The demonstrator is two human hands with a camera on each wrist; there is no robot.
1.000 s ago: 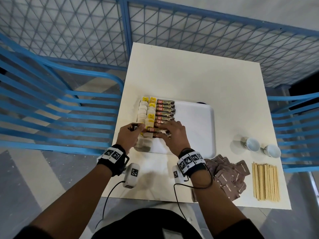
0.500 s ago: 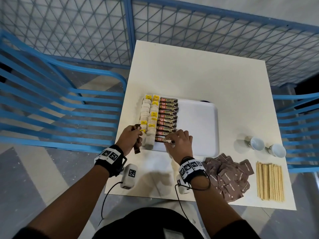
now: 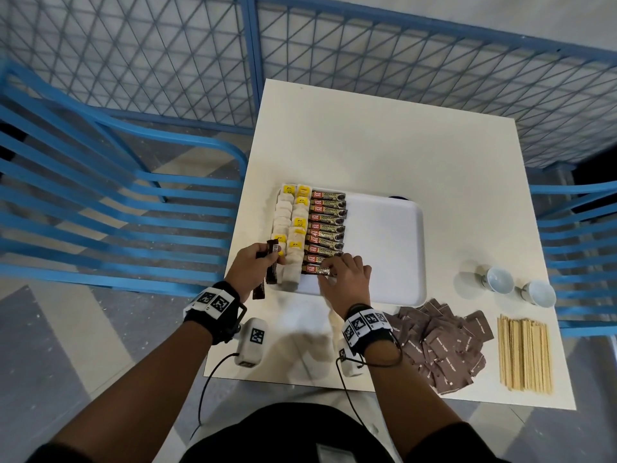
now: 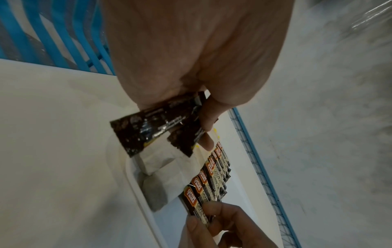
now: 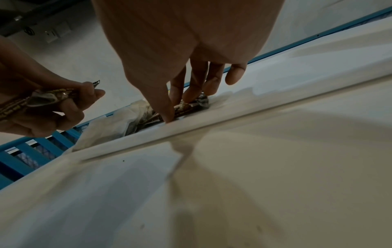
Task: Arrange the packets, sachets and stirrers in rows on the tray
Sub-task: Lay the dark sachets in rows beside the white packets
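A white tray (image 3: 384,248) carries two columns of tea bags (image 3: 283,215) with yellow tags and one column of coffee sachets (image 3: 329,225) along its left side. My right hand (image 3: 344,275) pinches the nearest coffee sachet (image 3: 314,269) at the front end of that column, thumb on the near side and fingers (image 5: 195,90) on top. Just left of the tray, my left hand (image 3: 253,265) grips two dark coffee sachets (image 3: 272,262), which stand out past its fingers (image 4: 206,117). Brown packets (image 3: 444,349) and wooden stirrers (image 3: 524,354) lie on the table at the front right.
Two small white cups (image 3: 499,279) (image 3: 537,294) stand right of the tray. Blue slatted chairs (image 3: 100,212) flank the table, and a blue mesh fence (image 3: 334,61) runs behind it. The tray's right half is bare.
My right hand has drawn back to the front end of the coffee column and set a sachet there. My left hand has shifted slightly left, its sachets now hanging over the tray's edge.
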